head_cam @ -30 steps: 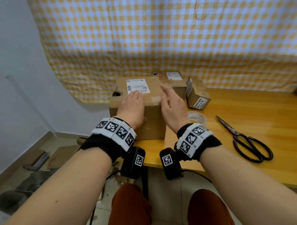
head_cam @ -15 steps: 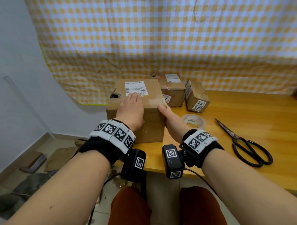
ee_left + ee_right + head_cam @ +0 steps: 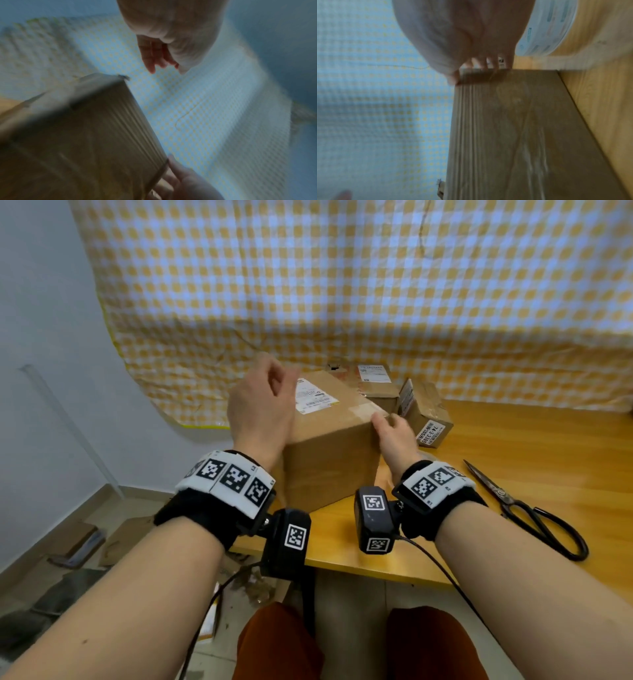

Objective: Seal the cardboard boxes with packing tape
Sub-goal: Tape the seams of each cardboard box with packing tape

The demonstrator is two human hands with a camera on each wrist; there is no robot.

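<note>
A large cardboard box (image 3: 329, 460) stands at the table's left front, turned at an angle, with a white label (image 3: 313, 397) and a clear tape strip (image 3: 363, 409) on top. My left hand (image 3: 260, 405) hovers above the box's left side, fingers loosely curled, holding nothing. My right hand (image 3: 394, 433) grips the box's upper right corner. In the right wrist view its fingers (image 3: 481, 63) hook over the box's edge (image 3: 513, 135), beside the tape roll (image 3: 546, 27). The blurred left wrist view shows the left hand (image 3: 159, 56) clear of the box (image 3: 85, 135).
Two smaller cardboard boxes (image 3: 375, 385) (image 3: 424, 419) sit behind and to the right of the large one. Black scissors (image 3: 524, 508) lie on the wooden table (image 3: 513, 457) to the right. A yellow checked cloth (image 3: 342, 285) hangs behind. Cardboard scraps lie on the floor at left.
The large box has turned on the table, its right end swinging away. My left hand has lifted off the top. My right hand has moved onto the box's right corner.
</note>
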